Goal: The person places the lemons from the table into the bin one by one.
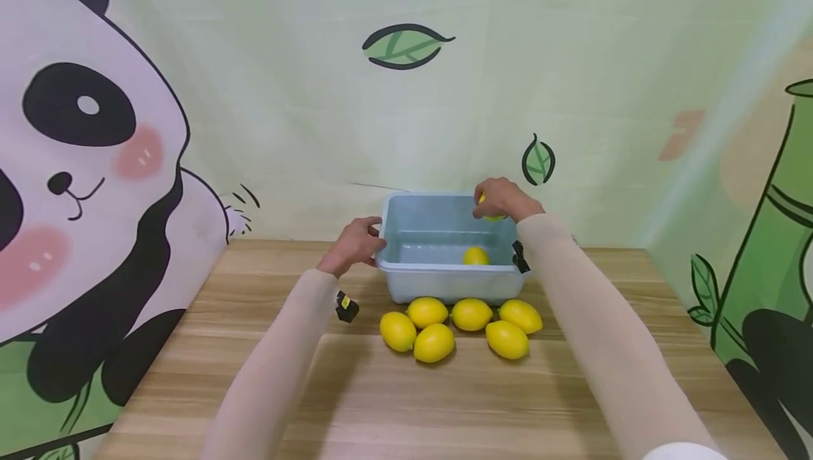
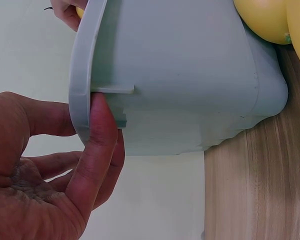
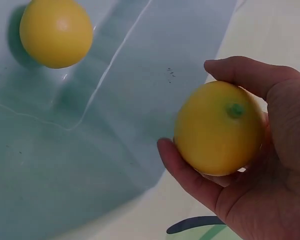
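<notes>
A light blue plastic basin (image 1: 454,283) stands at the back of the table, against the wall. My left hand (image 1: 356,243) grips its left rim, with thumb and fingers on opposite sides of the edge in the left wrist view. Over the basin's back right part, my right hand (image 1: 506,199) holds a yellow lemon (image 3: 217,134) between thumb and fingers, its green-tipped end showing in the right wrist view. Another lemon (image 1: 476,256) lies on the basin floor, toward the front right. Several lemons (image 1: 434,343) lie on the table just in front of the basin.
The wood-grain table (image 1: 406,410) reaches back to a pale green wall cloth (image 1: 286,93) printed with a panda, leaves and bamboo. A small black device (image 1: 346,306) sits at the left wrist, another (image 1: 520,257) at the right wrist.
</notes>
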The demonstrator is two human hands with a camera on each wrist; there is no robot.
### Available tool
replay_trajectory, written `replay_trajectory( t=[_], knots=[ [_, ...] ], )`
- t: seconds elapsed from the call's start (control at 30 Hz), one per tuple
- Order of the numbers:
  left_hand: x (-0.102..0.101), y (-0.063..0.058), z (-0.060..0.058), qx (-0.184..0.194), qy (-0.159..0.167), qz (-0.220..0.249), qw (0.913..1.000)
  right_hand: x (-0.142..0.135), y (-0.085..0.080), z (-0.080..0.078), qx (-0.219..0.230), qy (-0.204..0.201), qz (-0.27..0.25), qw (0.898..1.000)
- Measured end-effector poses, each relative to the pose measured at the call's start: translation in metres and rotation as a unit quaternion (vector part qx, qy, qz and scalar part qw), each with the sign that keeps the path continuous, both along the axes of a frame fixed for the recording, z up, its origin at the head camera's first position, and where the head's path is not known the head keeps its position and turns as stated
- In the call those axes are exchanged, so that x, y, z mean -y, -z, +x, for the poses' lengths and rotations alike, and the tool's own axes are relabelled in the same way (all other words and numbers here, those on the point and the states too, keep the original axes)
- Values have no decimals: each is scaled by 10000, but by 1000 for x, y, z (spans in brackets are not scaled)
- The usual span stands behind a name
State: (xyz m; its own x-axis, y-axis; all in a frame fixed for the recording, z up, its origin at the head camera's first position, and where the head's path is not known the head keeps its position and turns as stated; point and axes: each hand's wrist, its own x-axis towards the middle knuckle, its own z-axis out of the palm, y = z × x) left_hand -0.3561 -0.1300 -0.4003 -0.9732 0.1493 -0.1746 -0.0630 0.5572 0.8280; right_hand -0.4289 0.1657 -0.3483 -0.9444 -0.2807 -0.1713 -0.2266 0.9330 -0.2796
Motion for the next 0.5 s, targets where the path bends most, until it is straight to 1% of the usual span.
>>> replay_trajectory(
  t=[0.27, 0.5],
  knots=[
    [1, 0, 0, -7, 10, -48, 10000, -1, 5, -1, 62, 220, 148, 9996],
    [0, 1, -1, 11, -10, -41, 10000, -2, 3, 0, -95, 191, 209, 9996]
  ],
)
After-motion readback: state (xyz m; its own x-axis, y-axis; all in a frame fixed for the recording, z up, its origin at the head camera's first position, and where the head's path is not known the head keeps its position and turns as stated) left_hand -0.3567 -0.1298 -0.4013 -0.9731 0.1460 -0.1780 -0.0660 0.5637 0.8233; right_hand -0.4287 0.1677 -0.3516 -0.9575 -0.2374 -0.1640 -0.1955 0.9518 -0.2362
